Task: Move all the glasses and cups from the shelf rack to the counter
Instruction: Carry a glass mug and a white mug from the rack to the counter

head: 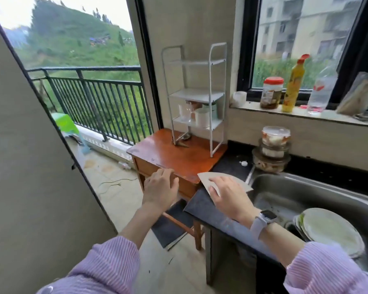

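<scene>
A white wire shelf rack stands on a small wooden table. Its lowest shelf holds a clear glass, a white mug and a pale green cup; the two upper shelves look bare. The dark counter runs beside the table toward the sink. My left hand hovers at the table's front edge with loosely curled fingers and nothing in it. My right hand rests on the counter, pressing on a grey card-like sheet.
A steel sink to the right holds stacked plates. Stacked food containers stand behind it. Jars and bottles line the window sill. To the left lies a balcony with a railing. A dark mat lies under the table.
</scene>
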Tool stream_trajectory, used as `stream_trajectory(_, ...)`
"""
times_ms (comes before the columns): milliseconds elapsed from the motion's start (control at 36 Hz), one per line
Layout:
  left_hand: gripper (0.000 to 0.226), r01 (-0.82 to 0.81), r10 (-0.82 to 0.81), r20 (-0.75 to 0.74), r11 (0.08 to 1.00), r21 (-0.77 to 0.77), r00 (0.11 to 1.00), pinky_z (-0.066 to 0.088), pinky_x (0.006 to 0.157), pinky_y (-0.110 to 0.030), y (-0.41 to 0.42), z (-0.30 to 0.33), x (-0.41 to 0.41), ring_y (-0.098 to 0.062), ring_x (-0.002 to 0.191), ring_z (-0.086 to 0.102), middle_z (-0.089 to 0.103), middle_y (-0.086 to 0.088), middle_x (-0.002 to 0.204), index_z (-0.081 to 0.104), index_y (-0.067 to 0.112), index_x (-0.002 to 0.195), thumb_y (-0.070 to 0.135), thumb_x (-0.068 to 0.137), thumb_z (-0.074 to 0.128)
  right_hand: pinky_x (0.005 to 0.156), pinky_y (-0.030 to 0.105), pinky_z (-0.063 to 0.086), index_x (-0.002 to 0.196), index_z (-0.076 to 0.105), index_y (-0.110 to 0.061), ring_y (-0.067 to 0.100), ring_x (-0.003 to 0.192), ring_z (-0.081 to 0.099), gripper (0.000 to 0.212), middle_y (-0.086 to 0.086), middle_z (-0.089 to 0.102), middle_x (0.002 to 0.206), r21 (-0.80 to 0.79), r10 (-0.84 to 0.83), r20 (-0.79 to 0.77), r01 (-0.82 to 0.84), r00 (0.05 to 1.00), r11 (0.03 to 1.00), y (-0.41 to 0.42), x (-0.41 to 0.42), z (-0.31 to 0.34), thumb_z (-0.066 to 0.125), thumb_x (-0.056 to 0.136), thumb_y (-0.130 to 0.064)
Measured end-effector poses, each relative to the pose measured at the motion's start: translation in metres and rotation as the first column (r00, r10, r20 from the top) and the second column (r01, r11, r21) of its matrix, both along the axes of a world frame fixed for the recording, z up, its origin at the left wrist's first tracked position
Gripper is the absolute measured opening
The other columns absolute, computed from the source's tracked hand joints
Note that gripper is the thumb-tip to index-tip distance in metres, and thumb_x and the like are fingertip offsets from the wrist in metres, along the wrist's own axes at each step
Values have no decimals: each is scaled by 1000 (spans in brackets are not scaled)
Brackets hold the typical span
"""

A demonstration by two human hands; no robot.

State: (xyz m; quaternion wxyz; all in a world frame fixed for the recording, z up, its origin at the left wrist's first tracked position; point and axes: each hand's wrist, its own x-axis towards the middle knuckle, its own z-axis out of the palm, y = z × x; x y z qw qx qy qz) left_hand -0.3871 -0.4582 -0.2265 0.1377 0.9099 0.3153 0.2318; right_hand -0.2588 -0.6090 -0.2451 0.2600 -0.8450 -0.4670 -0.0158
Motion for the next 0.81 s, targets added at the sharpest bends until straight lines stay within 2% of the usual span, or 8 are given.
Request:
stream_trajectory(139,34,2,-2,10,1000,18,1000,40,96,-39,70,21,61,-25,110,56,59,-8,123,55,12,121,28,91,50,105,37,33,127,50,-15,25,125,44,38,4,54,132,-11,19,7,-19,1000,1000,77,61,19,40,93,-31)
stream_trajectory(361,33,44,-25,120,987,-152,992,41,94,-29,154,18,129,-22,113,55,58,-9,124,55,11,122,21,91,52,107,36,35,128,48,-13,22,126,43,38,6,54,131,16,40,-49,-39,998,999,173,130,17,41,94,-28)
stream_trajectory(500,32,98,-66,148,971,-218,987,41,90,-23,210,1,182,-19,109,56,59,-7,123,54,12,122,19,92,51,108,34,34,129,47,-12,20,126,45,39,6,53,132,25,-9,-73,11,997,1000,224,171,2,42,94,-27)
stream_trajectory(611,28,166,-117,187,948,-272,975,38,81,-18,260,-13,235,-12,99,56,61,-2,112,56,15,119,19,91,51,109,31,30,134,42,-13,20,130,41,42,6,49,137,26,-79,-91,82,993,996,266,208,-9,39,95,-27)
stream_trajectory(722,30,242,-174,226,915,-322,958,43,88,-20,308,-25,292,-15,101,58,62,-6,116,56,11,121,15,91,52,107,21,26,136,40,-13,17,130,41,42,6,47,139,59,-165,-136,174,977,983,310,239,-16,40,95,-24)
stream_trajectory(806,32,305,-218,246,859,-411,945,47,98,-35,336,-31,332,-20,110,58,61,-8,121,54,9,124,15,92,50,103,17,25,136,41,-12,19,128,43,42,7,49,137,66,-218,-182,233,959,970,337,257,-19,43,94,-20)
